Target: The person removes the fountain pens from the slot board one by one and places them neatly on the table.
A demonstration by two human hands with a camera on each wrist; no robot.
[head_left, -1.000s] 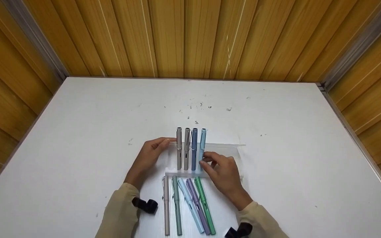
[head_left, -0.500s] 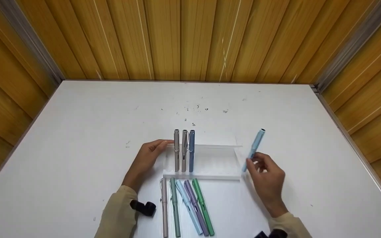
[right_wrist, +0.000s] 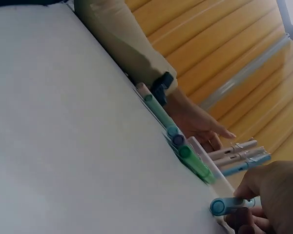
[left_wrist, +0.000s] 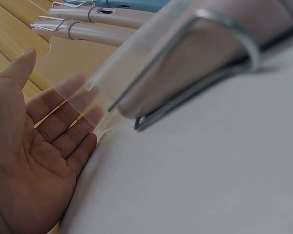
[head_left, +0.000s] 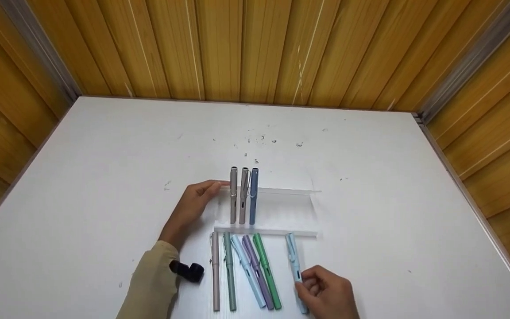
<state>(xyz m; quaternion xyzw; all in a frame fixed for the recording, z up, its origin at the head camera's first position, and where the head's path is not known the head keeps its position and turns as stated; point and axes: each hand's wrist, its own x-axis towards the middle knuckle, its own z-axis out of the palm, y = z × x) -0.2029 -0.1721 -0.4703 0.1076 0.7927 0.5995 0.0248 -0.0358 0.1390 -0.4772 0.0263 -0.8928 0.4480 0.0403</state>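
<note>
My right hand (head_left: 329,290) pinches the lower barrel of a light blue capped pen (head_left: 293,254) low over the white table, in front of a clear pen stand's right part. In the right wrist view this pen (right_wrist: 224,206) points its round end at the camera. My left hand (head_left: 195,201) is at the left side of the clear stand (head_left: 286,210). In the left wrist view its fingers (left_wrist: 58,119) lie straight behind the transparent panel, the thumb apart. Two grey-beige pens (head_left: 233,195) and a dark blue pen (head_left: 253,197) stand upright in the stand's left part.
In front of the stand lie several pens: a pinkish-beige pen (head_left: 215,274), a grey-green pen (head_left: 229,274), another light blue pen (head_left: 249,274), a purple pen (head_left: 257,272) and a green pen (head_left: 267,274). Wood-patterned walls (head_left: 219,48) border the white table (head_left: 104,177).
My right hand has taken the light blue pen out of the stand, swung it out to the right, then brought it down in front of the stand. My left hand stays at the stand.
</note>
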